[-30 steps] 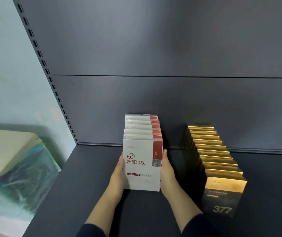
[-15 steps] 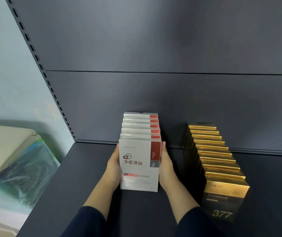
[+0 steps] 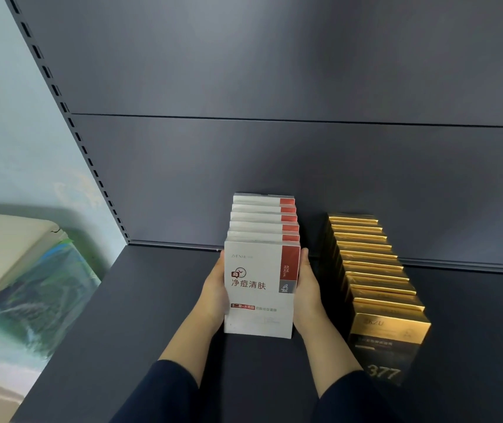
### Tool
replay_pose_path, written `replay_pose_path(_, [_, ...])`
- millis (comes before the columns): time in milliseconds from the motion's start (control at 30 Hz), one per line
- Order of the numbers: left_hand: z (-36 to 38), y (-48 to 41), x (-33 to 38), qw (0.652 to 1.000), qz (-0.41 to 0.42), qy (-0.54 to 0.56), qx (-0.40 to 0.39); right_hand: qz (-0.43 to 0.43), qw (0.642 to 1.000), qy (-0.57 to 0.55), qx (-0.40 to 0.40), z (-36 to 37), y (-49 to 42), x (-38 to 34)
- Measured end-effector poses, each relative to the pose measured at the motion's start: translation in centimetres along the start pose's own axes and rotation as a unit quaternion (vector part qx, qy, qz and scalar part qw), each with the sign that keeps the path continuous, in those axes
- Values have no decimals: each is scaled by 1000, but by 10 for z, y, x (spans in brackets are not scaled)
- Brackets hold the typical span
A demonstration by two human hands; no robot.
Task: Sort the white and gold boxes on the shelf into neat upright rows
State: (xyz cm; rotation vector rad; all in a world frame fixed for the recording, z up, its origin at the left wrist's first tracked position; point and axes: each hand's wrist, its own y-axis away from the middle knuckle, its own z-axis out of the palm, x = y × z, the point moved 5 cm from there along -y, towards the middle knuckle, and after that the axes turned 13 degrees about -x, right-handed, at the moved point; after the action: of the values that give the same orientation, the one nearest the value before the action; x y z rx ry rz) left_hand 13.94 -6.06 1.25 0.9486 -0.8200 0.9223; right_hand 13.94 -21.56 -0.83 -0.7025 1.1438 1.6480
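Several white boxes with red corners (image 3: pixel 259 288) stand upright in a row running from front to back on the dark shelf (image 3: pixel 152 300). My left hand (image 3: pixel 213 288) presses flat against the row's left side. My right hand (image 3: pixel 306 288) presses flat against its right side, fingers straight and pointing toward the back wall. To the right, apart from the white row, several gold and black boxes (image 3: pixel 378 279) stand upright in their own row; the front one is marked 377.
The shelf's grey back panel (image 3: pixel 274 163) rises behind both rows. A slotted upright (image 3: pixel 70 123) bounds the shelf on the left. Beyond it sits a cream box wrapped in plastic film (image 3: pixel 15 270). Bare shelf lies on both sides of the rows.
Both hands stay against the sides of the white row and have slid slightly toward the back. The view has shifted a little; the boxes stand as before.
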Motion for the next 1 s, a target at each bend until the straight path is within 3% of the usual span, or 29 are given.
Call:
replay_pose_path(200, [-4, -1, 2, 1000, 0, -25, 3, -17, 1000, 6, 10, 11, 11, -8])
replay_pose_path(367, [2, 16, -4, 999, 34, 9, 13, -115, 988, 64, 75, 14, 36, -5])
replay_pose_path(467, [3, 32, -15, 997, 65, -38, 21, -150, 983, 83, 68, 16, 59, -1])
replay_pose_path(633, [4, 37, -34, 995, 48, -86, 25, -106, 991, 76, -4, 25, 58, 7])
replay_pose_path(1000, [2, 36, -30, 992, 26, -125, 3, -91, 991, 95, -7, 27, 59, 1])
